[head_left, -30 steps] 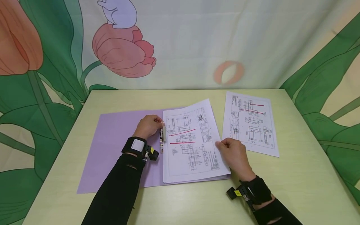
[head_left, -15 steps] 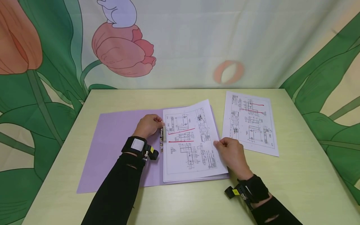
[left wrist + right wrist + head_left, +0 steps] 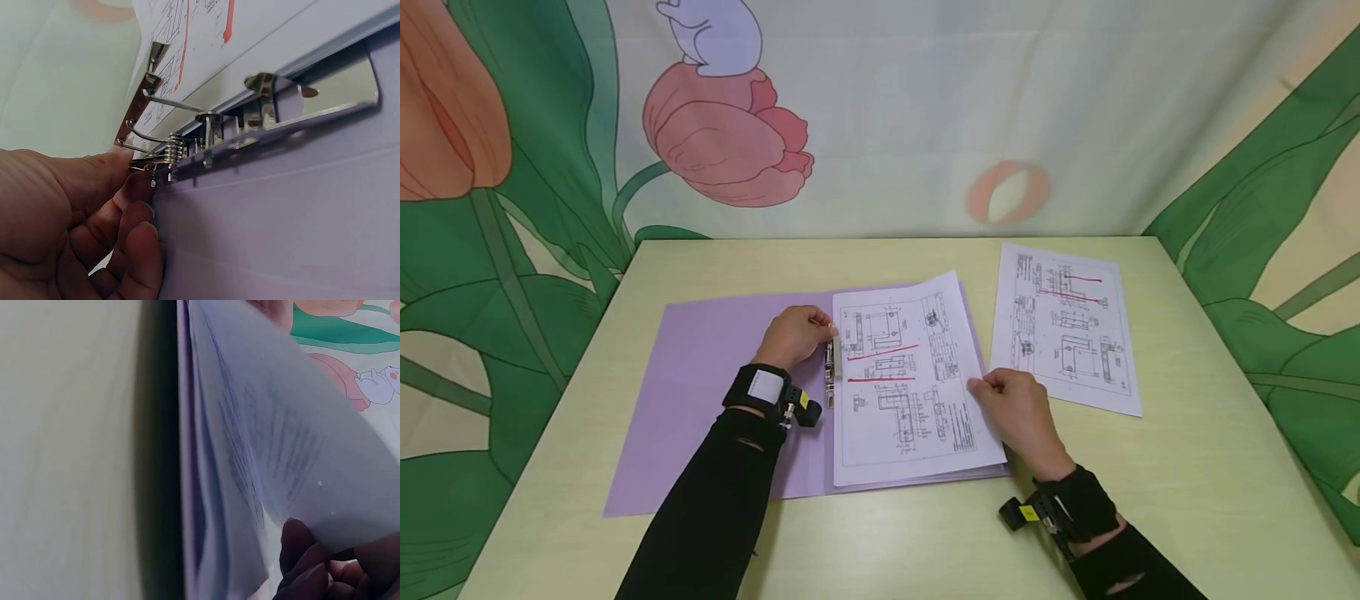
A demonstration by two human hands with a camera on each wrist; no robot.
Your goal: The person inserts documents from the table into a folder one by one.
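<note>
An open purple folder (image 3: 707, 375) lies on the pale green table (image 3: 895, 533). A stack of printed drawings with red marks (image 3: 906, 392) sits on its right half. My left hand (image 3: 795, 333) grips the lever of the metal clip (image 3: 831, 373) at the folder's spine; in the left wrist view my fingers (image 3: 134, 190) curl round the lever of the metal clip (image 3: 250, 134) at its spring end. My right hand (image 3: 1015, 404) pinches the right edge of the top sheet (image 3: 294, 444), lifted slightly off the stack.
A separate printed sheet (image 3: 1063, 329) with red lines lies flat at the right of the folder. A floral curtain (image 3: 880, 108) hangs behind the table's far edge. Bare table shows along the near edge and at the far right.
The top sheet has slid and turned a little to the left, squaring up with the stack. My right hand moved left with it. My left hand stays on the clip.
</note>
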